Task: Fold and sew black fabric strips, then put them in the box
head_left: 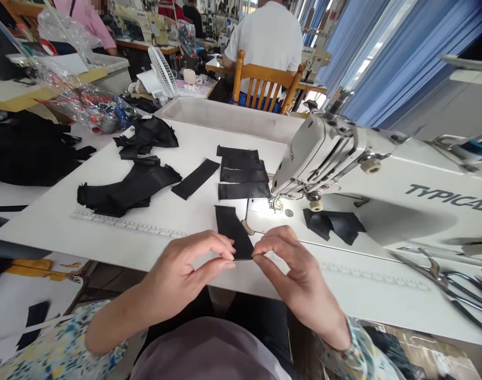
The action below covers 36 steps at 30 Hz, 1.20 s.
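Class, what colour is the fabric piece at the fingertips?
The fabric piece is black; head view.

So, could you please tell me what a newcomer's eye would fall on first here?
Probably the big white sewing machine marked "TYPICAL", filling much of the right side. Next, perhaps, the left hand and right hand at front centre, pinching the near end of a black fabric piece. Blue curtains stand out at upper right.
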Tool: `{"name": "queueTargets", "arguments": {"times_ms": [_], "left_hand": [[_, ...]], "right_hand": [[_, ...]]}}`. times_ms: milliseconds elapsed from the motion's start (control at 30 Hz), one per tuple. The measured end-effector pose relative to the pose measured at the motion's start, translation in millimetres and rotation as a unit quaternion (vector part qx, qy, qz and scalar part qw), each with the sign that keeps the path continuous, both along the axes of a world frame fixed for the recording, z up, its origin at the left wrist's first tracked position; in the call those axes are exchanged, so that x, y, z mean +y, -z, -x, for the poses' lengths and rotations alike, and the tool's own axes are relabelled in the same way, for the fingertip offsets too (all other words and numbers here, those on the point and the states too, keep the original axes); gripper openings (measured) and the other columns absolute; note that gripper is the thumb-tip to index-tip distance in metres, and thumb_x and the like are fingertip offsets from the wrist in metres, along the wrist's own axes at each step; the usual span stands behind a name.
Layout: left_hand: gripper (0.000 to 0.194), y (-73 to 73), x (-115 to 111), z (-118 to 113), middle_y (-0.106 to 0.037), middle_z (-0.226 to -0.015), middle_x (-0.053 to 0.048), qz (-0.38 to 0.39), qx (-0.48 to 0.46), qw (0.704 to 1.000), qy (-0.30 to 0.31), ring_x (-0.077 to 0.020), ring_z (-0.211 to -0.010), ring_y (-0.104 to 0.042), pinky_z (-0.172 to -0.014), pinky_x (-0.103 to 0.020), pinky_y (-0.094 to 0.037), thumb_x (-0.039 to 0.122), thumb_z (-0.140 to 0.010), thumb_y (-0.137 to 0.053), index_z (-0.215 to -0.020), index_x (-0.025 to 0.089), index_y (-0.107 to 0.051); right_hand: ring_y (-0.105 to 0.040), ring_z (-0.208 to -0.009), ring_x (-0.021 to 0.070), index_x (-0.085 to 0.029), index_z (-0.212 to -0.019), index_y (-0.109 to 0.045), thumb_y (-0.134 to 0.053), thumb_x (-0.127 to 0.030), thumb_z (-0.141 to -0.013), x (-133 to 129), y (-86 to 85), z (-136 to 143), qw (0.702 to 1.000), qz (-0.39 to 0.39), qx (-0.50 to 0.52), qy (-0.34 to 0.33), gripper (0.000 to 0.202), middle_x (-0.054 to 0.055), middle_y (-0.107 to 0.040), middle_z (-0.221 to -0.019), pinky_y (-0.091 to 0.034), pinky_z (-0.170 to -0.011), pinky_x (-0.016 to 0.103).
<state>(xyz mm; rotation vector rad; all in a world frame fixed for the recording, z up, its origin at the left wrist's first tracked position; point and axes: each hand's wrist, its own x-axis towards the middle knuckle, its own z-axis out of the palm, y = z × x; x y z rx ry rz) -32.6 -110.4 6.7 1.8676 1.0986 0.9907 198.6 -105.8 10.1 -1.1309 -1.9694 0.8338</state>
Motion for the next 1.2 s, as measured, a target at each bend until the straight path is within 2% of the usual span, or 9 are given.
{"name": "queueTargets", "arguments": {"times_ms": [67, 133, 233, 367, 467, 867, 1200], "left_hand": [[0.016, 27.1, -3.8, -4.1, -0.076, -0.100, -0.004, 0.038, 0.021, 0.999, 0.002, -0.0212, -0.101, -0.072, -0.087, -0.030, -0.056, 0.027, -0.099, -0.059, -0.089, 0.023, -0.070], [0.017, 48.5, -6.3, -8.9, -0.075, -0.103, -0.005, 0.022, 0.035, 0.999, -0.007, -0.0225, -0.112, -0.067, -0.096, -0.033, -0.053, 0.025, -0.100, -0.056, -0.089, 0.023, -0.069], [0.022, 60.8, -10.8, -14.0, -0.071, -0.110, -0.007, -0.028, 0.060, 0.997, -0.026, -0.0251, -0.127, -0.057, -0.110, -0.041, -0.045, 0.022, -0.101, -0.053, -0.086, 0.022, -0.068], [0.022, 57.5, -17.1, -15.7, -0.069, -0.115, -0.008, -0.037, 0.094, 0.994, -0.031, -0.0277, -0.133, -0.052, -0.120, -0.051, -0.033, 0.021, -0.100, -0.053, -0.085, 0.023, -0.068], [0.021, 56.1, -19.5, -17.1, -0.068, -0.118, -0.007, -0.037, 0.110, 0.993, -0.034, -0.0291, -0.136, -0.050, -0.121, -0.054, -0.030, 0.021, -0.100, -0.052, -0.084, 0.023, -0.066], [0.018, 56.9, -15.7, -28.3, -0.062, -0.114, -0.009, -0.088, 0.166, 0.981, -0.054, -0.0293, -0.129, -0.051, -0.110, -0.052, -0.039, 0.011, -0.094, -0.051, -0.079, 0.020, -0.051], [0.019, 57.8, -15.7, -30.1, -0.062, -0.114, -0.009, -0.081, 0.165, 0.981, -0.062, -0.0303, -0.131, -0.048, -0.108, -0.053, -0.041, 0.010, -0.092, -0.052, -0.077, 0.021, -0.048]], "right_hand": [[-0.055, -0.096, 0.0224, -0.025, -0.091, -0.066, -0.058, -0.015, -0.097, -5.1, 22.0, -2.2, 0.999, 0.030, -0.033, 0.001, 0.014, 0.004, -0.062, -0.093, -0.048, -0.084, 0.039], [-0.054, -0.095, 0.0225, -0.024, -0.089, -0.066, -0.058, -0.013, -0.096, -8.5, 38.0, -3.9, 0.998, 0.040, -0.058, 0.001, 0.016, 0.004, -0.062, -0.092, -0.047, -0.086, 0.040], [-0.053, -0.096, 0.0227, -0.024, -0.090, -0.067, -0.056, -0.011, -0.096, -11.7, 44.5, -5.9, 0.996, 0.036, -0.076, 0.007, 0.018, 0.004, -0.062, -0.093, -0.046, -0.088, 0.040], [-0.053, -0.096, 0.0233, -0.024, -0.091, -0.068, -0.055, -0.012, -0.097, -13.7, 39.1, -7.3, 0.995, 0.030, -0.091, 0.007, 0.019, 0.005, -0.062, -0.093, -0.046, -0.089, 0.042], [-0.052, -0.095, 0.0229, -0.023, -0.091, -0.068, -0.055, -0.012, -0.097, -14.7, 39.4, -7.4, 0.995, 0.019, -0.102, 0.007, 0.018, 0.005, -0.061, -0.092, -0.045, -0.089, 0.042], [-0.047, -0.086, 0.0227, -0.021, -0.082, -0.058, -0.056, -0.009, -0.091, -12.0, 46.8, -3.2, 0.985, -0.023, -0.170, 0.031, 0.015, 0.005, -0.056, -0.086, -0.043, -0.081, 0.041], [-0.047, -0.085, 0.0224, -0.021, -0.081, -0.056, -0.056, -0.009, -0.090, -7.7, 46.5, -3.1, 0.983, -0.028, -0.181, 0.027, 0.015, 0.005, -0.055, -0.085, -0.044, -0.078, 0.040]]}}
